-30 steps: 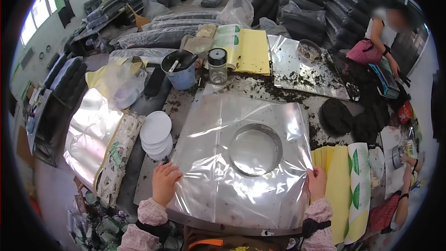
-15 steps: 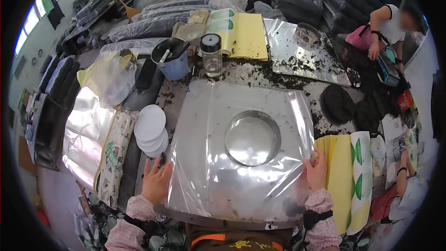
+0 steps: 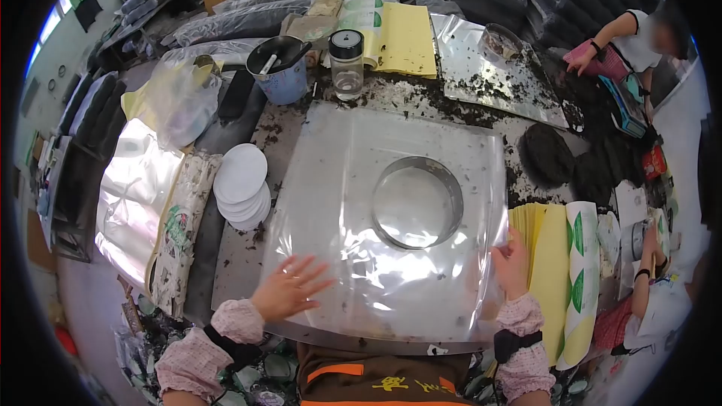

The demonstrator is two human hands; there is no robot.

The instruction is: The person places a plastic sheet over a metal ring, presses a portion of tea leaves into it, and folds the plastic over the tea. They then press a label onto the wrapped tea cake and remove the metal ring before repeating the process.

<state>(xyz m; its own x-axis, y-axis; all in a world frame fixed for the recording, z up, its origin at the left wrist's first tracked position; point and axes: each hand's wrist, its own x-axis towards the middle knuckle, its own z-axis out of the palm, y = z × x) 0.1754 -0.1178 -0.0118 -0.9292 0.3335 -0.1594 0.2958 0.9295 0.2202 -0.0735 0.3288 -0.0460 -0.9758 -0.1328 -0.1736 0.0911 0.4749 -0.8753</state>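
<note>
A large clear plastic sheet (image 3: 323, 203) lies over a flat shiny metal plate in front of me, its surface creased and glinting. A round metal ring (image 3: 418, 203) shows within the sheet's area, right of its middle. My left hand (image 3: 292, 287) is open, fingers spread, low over the sheet's near left corner. At the right edge, my right hand (image 3: 511, 265) is closed, thumb and fingers pinching the sheet's border. White round discs (image 3: 242, 184) lie in an overlapping pile left of the sheet.
Behind the sheet stand a blue bucket (image 3: 282, 79) and a lidded clear jar (image 3: 347, 68). Dark crumbs litter the table and a second metal plate (image 3: 481, 60). Yellow paper (image 3: 545, 271) lies right of my right hand. Two people (image 3: 632, 45) work along the right side.
My left hand has moved right, from beside the sheet's left edge to over its near left corner. The curled right edge of the sheet now lies flatter. My right hand stays at that edge.
</note>
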